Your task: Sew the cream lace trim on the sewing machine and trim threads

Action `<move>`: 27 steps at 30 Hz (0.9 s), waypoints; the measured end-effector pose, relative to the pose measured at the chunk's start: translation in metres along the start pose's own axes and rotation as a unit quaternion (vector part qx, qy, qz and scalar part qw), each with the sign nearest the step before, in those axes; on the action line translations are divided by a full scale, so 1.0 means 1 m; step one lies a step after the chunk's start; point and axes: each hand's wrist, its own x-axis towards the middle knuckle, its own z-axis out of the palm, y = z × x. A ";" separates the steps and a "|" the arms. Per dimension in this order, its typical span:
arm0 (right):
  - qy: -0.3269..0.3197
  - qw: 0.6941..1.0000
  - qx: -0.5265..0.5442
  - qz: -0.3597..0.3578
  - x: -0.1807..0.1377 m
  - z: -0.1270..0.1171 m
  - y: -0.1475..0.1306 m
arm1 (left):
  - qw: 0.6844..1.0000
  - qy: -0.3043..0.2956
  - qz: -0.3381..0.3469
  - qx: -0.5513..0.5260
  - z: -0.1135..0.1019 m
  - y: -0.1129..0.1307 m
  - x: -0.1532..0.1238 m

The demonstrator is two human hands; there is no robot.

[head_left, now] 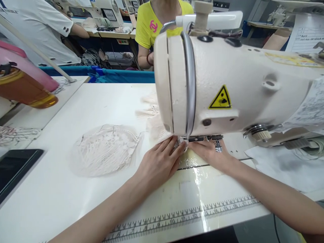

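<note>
A pale pink lace piece lies under the head of the white sewing machine, bunched near the needle. My left hand is over its near edge, fingers together and thumb and forefinger closed on the lace beside the presser foot. From the other side my right hand reaches to the same edge, its fingertips closed at the lace and partly hidden by the metal attachment. Another sheer lace piece, rounded and flat, rests on the table to the left of my left hand.
A printed ruler runs along the table's front. At left are a phone, an amber-coloured cup, a pink bottle and loose threads. White cloth lies right. Beyond, a person in yellow faces this way.
</note>
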 end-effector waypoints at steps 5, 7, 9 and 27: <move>0.010 0.999 0.034 0.018 0.004 0.010 0.005 | 1.000 -0.002 -0.017 0.002 -0.001 0.001 0.003; 0.028 0.998 0.050 -0.012 0.007 0.008 0.006 | 1.000 0.003 -0.016 0.006 -0.002 0.001 0.003; 0.035 0.998 0.050 -0.030 0.009 0.003 0.006 | 1.000 0.021 0.005 0.012 -0.002 0.002 0.002; -0.023 1.000 0.010 -0.019 -0.006 0.001 -0.005 | 0.999 0.039 -0.003 0.011 0.001 0.001 0.002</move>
